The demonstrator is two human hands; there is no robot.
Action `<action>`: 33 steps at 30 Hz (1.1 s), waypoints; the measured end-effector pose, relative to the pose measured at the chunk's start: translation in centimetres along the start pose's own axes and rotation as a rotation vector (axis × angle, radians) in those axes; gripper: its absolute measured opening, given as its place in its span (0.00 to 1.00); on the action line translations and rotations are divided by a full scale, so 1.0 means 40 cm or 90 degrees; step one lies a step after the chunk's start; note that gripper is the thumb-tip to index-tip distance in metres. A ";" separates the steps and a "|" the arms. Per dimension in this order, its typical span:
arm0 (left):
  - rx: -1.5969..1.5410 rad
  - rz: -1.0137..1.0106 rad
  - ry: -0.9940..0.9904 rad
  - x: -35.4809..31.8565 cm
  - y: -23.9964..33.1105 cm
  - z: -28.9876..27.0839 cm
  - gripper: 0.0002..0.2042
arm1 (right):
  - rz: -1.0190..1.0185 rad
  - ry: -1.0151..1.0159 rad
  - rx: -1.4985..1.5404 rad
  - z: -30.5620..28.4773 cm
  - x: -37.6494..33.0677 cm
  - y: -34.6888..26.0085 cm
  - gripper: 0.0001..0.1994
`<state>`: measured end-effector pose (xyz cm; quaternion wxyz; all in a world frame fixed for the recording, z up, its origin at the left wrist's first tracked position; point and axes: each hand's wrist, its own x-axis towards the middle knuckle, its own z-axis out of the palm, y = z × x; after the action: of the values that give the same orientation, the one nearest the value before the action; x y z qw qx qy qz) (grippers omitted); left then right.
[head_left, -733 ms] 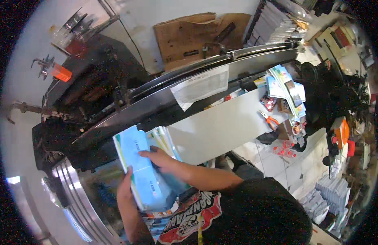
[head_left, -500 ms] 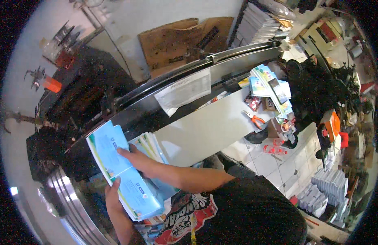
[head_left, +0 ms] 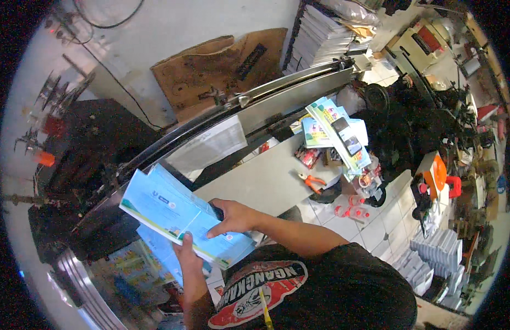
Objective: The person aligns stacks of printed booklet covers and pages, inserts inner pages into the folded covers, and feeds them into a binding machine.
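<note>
While held above the near edge of the machine, a stack of light-blue printed sheets (head_left: pixel 178 217) is gripped by both hands.

The left hand (head_left: pixel 187 257) is closed on the stack's near edge from below, thumb on top; the right hand (head_left: pixel 233 215) is laid on the stack's right end, fingers pressed around its edge. More blue sheets (head_left: pixel 158 247) lie beneath. Farther right, orange-handled pliers (head_left: pixel 311 180) rest on the white tabletop (head_left: pixel 260 179), near a pile of colourful leaflets (head_left: pixel 337 135).
</note>
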<state>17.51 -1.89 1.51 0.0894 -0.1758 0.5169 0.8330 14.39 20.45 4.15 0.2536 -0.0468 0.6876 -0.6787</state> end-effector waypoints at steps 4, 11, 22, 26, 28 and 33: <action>0.010 -0.042 -0.005 0.056 -0.215 0.090 0.34 | 0.039 0.049 -0.221 -0.194 -0.045 0.079 0.35; 0.465 0.049 0.071 0.069 -0.308 0.048 0.35 | -0.136 0.056 -0.587 -0.354 -0.049 0.223 0.24; 0.471 -0.054 -0.014 0.051 -0.303 -0.022 0.63 | -0.213 -0.047 -0.787 -0.329 -0.038 0.289 0.29; 0.439 0.247 -0.164 0.124 -0.358 -0.075 0.67 | -0.228 -0.124 -0.857 -0.305 -0.067 0.272 0.39; 0.447 0.280 -0.169 0.139 -0.346 -0.046 0.65 | -0.216 -0.116 -0.875 -0.298 -0.080 0.274 0.43; 0.482 0.230 -0.115 0.127 -0.373 -0.086 0.56 | -0.273 -0.056 -0.886 -0.310 -0.118 0.296 0.45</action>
<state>18.42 1.59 -14.20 0.0449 0.0365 0.7990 0.5985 16.67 34.54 -6.47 0.0541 -0.3580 0.9249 -0.1163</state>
